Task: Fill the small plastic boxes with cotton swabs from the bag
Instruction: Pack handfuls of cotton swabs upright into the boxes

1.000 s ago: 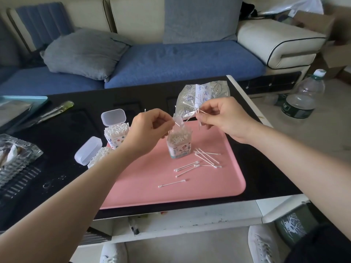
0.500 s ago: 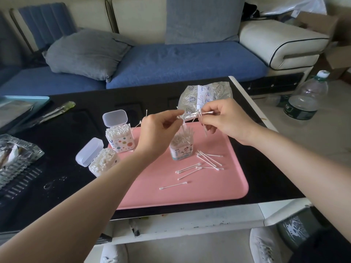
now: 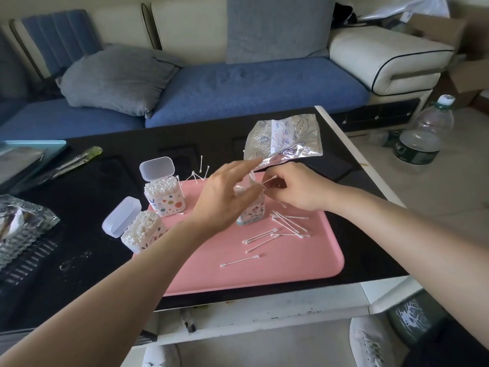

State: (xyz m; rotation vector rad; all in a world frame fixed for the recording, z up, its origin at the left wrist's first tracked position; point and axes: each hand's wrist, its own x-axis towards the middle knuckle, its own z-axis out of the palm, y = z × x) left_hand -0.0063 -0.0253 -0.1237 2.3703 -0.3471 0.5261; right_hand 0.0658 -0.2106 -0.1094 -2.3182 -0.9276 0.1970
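On the pink tray [image 3: 264, 274] stands a small plastic box [image 3: 252, 211], mostly hidden behind my left hand [image 3: 225, 197], whose fingers are stretched out over the box top. My right hand [image 3: 296, 190] pinches cotton swabs [image 3: 268, 180] just above and right of that box. Several loose swabs [image 3: 285, 229] lie on the tray. Two full boxes with open lids stand at the tray's left edge, one upright [image 3: 164, 193], one tilted [image 3: 143, 231]. The crumpled clear swab bag [image 3: 285, 140] lies behind the tray.
The black table [image 3: 92, 207] ends in a white edge at the right. A few swabs [image 3: 199, 172] lie beyond the tray. A glass dish [image 3: 21, 229] and a teal tray [image 3: 31, 152] sit at the left. A water bottle [image 3: 423, 133] stands on the floor.
My left hand has let go of the swabs, spread its fingers and dropped over the box. My right hand has moved down toward the box with swabs in its pinch.
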